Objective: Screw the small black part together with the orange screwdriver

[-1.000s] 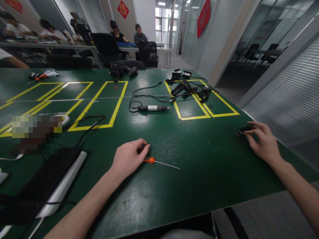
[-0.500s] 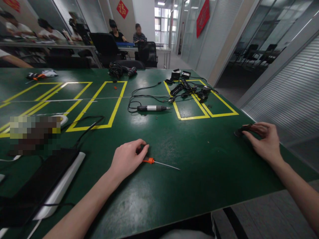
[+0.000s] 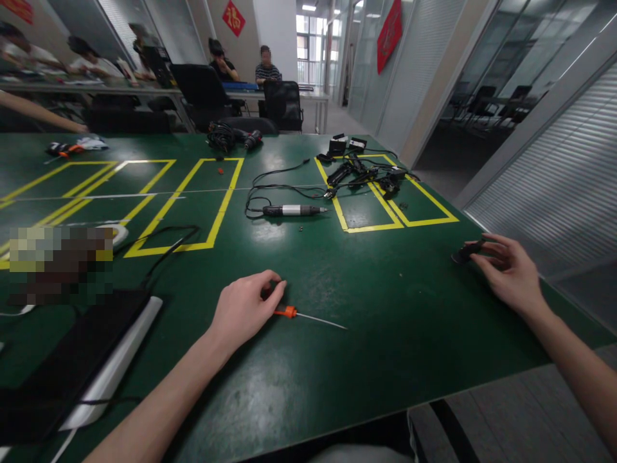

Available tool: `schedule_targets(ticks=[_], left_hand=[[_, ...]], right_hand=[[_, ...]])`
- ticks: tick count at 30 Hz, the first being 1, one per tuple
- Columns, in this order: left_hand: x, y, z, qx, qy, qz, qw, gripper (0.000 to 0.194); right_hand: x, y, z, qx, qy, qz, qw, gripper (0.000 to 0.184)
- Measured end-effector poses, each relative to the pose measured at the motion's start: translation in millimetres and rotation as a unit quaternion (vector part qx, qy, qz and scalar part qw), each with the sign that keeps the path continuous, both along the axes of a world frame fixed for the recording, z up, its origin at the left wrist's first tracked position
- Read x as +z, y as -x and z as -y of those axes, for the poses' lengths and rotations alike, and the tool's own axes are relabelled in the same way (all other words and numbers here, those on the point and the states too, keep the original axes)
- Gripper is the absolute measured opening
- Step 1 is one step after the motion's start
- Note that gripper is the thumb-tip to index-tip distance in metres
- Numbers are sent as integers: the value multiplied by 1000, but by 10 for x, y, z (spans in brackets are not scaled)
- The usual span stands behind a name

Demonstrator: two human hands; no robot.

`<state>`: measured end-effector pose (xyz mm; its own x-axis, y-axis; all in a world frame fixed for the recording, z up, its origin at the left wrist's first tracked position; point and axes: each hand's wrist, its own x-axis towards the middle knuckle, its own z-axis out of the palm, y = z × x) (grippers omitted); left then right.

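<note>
At the table (image 3: 385, 360), far right, the right hand (image 3: 513, 270) pinches a small black part (image 3: 464, 253) in its fingers; an orange screwdriver (image 3: 290, 312) juts from under the left hand (image 3: 245, 305), whose grip I cannot tell

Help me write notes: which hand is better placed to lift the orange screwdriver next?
Probably the left hand: it sits at the screwdriver, while the right hand is farther off, holding a small black object.
</note>
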<state>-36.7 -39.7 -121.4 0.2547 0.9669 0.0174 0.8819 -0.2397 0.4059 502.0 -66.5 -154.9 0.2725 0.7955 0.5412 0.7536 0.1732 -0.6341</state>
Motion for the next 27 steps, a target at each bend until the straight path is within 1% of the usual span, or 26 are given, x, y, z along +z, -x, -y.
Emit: schedule_targets(ticks=[4,12,14,19,27], left_hand=[[0,2,1,3,-2,0,1000,38],[23,-8,2,5,8,-1,1000,39],[23,-3,4,4,8,0,1000,39],[4,2,6,-1,3,-3,1000,39],[-7,-5,7,0,-4,-2,1000,40]], right_hand=[[24,32,7,4,-2,4,1000,53],[32,-12,-7,-3,29,-3,1000,53],[41,-1,-17,-10,32,-17,999,53],[55,66,-33,-3,10,-69,998,50],[47,76,-79,29,12,-109,994,52]])
